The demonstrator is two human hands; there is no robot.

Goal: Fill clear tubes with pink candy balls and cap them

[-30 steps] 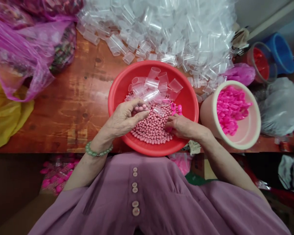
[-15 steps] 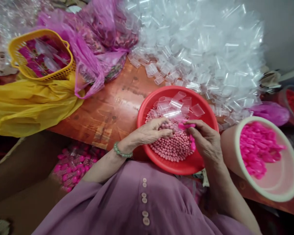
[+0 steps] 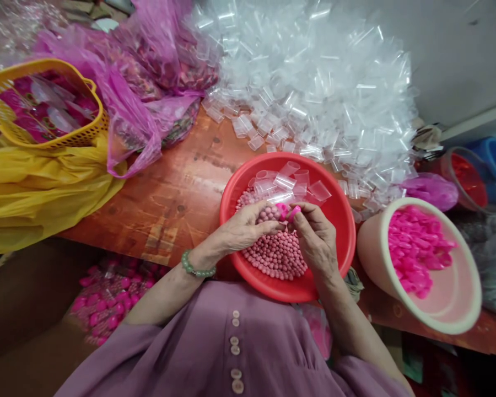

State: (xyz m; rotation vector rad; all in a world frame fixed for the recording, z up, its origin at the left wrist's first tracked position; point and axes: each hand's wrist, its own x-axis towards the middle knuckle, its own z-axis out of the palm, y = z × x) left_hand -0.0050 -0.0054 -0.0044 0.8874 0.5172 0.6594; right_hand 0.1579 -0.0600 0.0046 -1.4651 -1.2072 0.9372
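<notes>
Over the red basin point(image 3: 227, 193), my left hand point(image 3: 242, 227) is closed around a clear plastic tube of pink beads point(image 3: 268, 214), held between thumb and fingers. My right hand point(image 3: 319, 240) pinches a bright pink plastic piece point(image 3: 293, 213) at the tube's right end. Another bit of pink point(image 3: 281, 210) shows right at that end; whether both belong to one piece I cannot tell. Loose pink beads point(image 3: 275, 259) fill the lower part of the basin beneath my hands. Several empty clear tubes point(image 3: 285, 182) lie on the beads at its far side.
A large heap of clear tubes point(image 3: 314, 82) covers the table's back. To the right stands a tilted white bucket point(image 3: 372, 248) with pink plastic pieces point(image 3: 417, 248). At left are a yellow basket point(image 3: 74, 135), a yellow bag point(image 3: 45, 193) and purple bags point(image 3: 128, 121).
My right hand has brought the pink piece leftward to the end of the bead-filled tube in my left hand. The whole view has shifted slightly, showing more on the right.
</notes>
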